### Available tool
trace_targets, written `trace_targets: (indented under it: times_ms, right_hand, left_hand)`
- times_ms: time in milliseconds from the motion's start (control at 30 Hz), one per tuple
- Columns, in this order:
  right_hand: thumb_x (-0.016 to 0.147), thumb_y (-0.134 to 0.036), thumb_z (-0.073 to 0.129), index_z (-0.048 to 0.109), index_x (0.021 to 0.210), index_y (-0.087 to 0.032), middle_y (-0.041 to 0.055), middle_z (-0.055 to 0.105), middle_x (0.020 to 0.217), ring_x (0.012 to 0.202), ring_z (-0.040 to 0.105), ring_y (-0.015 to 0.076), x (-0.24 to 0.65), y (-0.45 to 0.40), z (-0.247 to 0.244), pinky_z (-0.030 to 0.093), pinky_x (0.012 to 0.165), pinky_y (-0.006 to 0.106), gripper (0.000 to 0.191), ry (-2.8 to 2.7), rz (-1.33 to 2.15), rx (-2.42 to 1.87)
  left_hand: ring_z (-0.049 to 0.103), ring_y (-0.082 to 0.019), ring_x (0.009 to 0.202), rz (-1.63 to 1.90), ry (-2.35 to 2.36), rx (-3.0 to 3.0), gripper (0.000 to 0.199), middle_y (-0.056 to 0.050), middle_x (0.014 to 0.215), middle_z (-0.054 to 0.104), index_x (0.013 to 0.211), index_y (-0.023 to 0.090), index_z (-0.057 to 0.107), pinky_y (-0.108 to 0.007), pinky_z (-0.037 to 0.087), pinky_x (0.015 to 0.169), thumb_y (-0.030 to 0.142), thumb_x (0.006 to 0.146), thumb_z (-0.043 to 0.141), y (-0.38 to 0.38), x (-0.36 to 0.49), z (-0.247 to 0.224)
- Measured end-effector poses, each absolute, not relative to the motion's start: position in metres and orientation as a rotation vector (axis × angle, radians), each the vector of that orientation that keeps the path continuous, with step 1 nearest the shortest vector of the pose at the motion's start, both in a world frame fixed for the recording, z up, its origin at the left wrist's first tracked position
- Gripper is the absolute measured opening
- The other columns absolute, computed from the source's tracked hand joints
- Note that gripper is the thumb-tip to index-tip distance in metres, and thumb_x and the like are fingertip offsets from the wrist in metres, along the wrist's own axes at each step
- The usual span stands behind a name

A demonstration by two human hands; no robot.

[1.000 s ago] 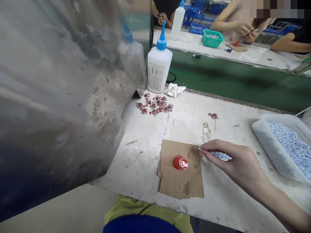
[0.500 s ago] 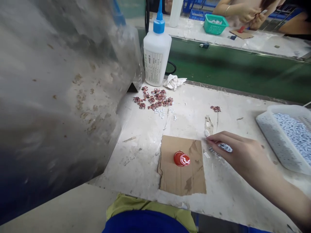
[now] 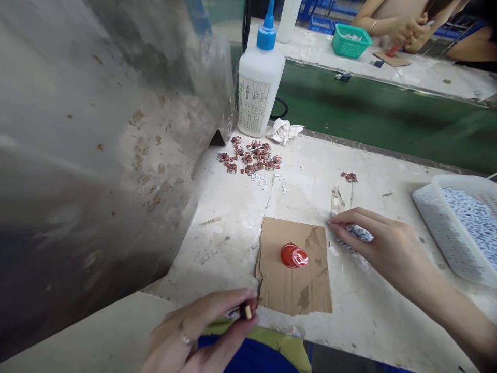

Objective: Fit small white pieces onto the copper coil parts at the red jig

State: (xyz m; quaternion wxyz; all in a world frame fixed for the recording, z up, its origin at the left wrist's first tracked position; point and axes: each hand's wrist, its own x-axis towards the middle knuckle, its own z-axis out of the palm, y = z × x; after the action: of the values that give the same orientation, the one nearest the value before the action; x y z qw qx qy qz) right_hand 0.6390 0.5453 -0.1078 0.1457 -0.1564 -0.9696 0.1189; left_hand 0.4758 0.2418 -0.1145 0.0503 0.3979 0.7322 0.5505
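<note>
My left hand (image 3: 202,331), with a ring on one finger, is at the near edge of the table. Its thumb and fingers pinch a small dark brown figurine (image 3: 247,310) with a pale yellow part. At the right, my right hand (image 3: 382,241) has thumb and forefinger pressed together; whatever is between the tips is too small to make out. Partly hidden by that hand lies a little heap of white and dark pieces (image 3: 359,233). Between the hands, a red cap-like dish (image 3: 289,255) with glossy contents rests on a torn cardboard square (image 3: 279,290).
A large metal housing (image 3: 116,129) blocks the left side. Behind stand a glue bottle (image 3: 256,93), crumpled tissue (image 3: 284,131) and several brown figurines (image 3: 256,155). A white basket (image 3: 435,207) of small pieces stands right. Across the divider, another person's hands (image 3: 411,33) work.
My left hand has come into view from below, holding the brown figurine. My right hand stays by the heap with fingertips pinched. The view has shifted slightly.
</note>
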Motion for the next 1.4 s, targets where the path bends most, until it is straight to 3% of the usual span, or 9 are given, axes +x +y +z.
trace_targets:
  times_ms: [133, 433, 733, 933, 1100, 1400]
  right_hand:
    - [0.105, -0.027, 0.062, 0.068, 0.1, -0.025, -0.0023, 0.075, 0.092, 0.078, 0.073, 0.0111, 0.633, 0.515, -0.087, 0.056, 0.07, 0.021, 0.008, -2.743, 0.548, -0.416]
    - [0.102, -0.01, 0.06, 0.071, 0.106, -0.024, -0.0003, 0.075, 0.101, 0.087, 0.073, 0.0076, 0.627, 0.483, -0.086, 0.057, 0.076, 0.013, 0.018, -2.722, 0.719, -0.285]
    - [0.1, -0.01, 0.061, 0.071, 0.106, -0.026, 0.0009, 0.075, 0.103, 0.09, 0.074, 0.0115, 0.629, 0.48, -0.082, 0.061, 0.076, 0.017, 0.019, -2.682, 0.775, -0.331]
    - [0.096, -0.016, 0.069, 0.072, 0.103, -0.032, -0.0022, 0.076, 0.097, 0.086, 0.075, 0.0144, 0.631, 0.455, -0.071, 0.064, 0.071, 0.02, 0.018, -2.473, 1.061, -0.485]
    - [0.093, -0.008, 0.067, 0.074, 0.103, -0.028, -0.001, 0.078, 0.098, 0.09, 0.077, 0.014, 0.624, 0.44, -0.069, 0.065, 0.074, 0.018, 0.024, -2.345, 1.317, -0.404]
    - [0.093, -0.007, 0.069, 0.075, 0.109, -0.028, 0.0016, 0.079, 0.103, 0.093, 0.076, 0.0146, 0.62, 0.438, -0.075, 0.066, 0.077, 0.021, 0.027, -2.365, 1.366, -0.407]
  left_hand:
    - [0.079, -0.006, 0.087, 1.648, 1.998, 1.4, 0.03, 0.003, 0.103, 0.081, 0.113, 0.019, 0.072, -0.007, 0.063, 0.088, 0.003, 0.088, 0.077, 0.267, 0.472, -0.114]
    - [0.077, -0.004, 0.082, 1.595, 1.993, 1.348, 0.022, 0.003, 0.095, 0.079, 0.107, 0.019, 0.073, -0.005, 0.062, 0.083, 0.006, 0.09, 0.076, 0.275, 0.47, -0.117]
    - [0.079, -0.004, 0.082, 1.615, 2.052, 1.267, 0.021, 0.007, 0.097, 0.082, 0.105, 0.021, 0.074, -0.003, 0.061, 0.086, 0.011, 0.088, 0.08, 0.279, 0.472, -0.113]
    - [0.079, -0.005, 0.083, 1.652, 1.968, 1.263, 0.019, 0.005, 0.095, 0.082, 0.1, 0.02, 0.075, -0.006, 0.062, 0.085, 0.009, 0.086, 0.08, 0.287, 0.479, -0.111]
    - [0.079, -0.007, 0.086, 1.682, 1.877, 1.255, 0.019, 0.002, 0.095, 0.082, 0.101, 0.018, 0.074, -0.008, 0.063, 0.085, 0.007, 0.087, 0.079, 0.291, 0.484, -0.11]
    - [0.079, -0.006, 0.084, 1.681, 1.864, 1.259, 0.021, 0.004, 0.095, 0.081, 0.103, 0.019, 0.074, -0.007, 0.063, 0.086, 0.009, 0.086, 0.081, 0.293, 0.483, -0.108]
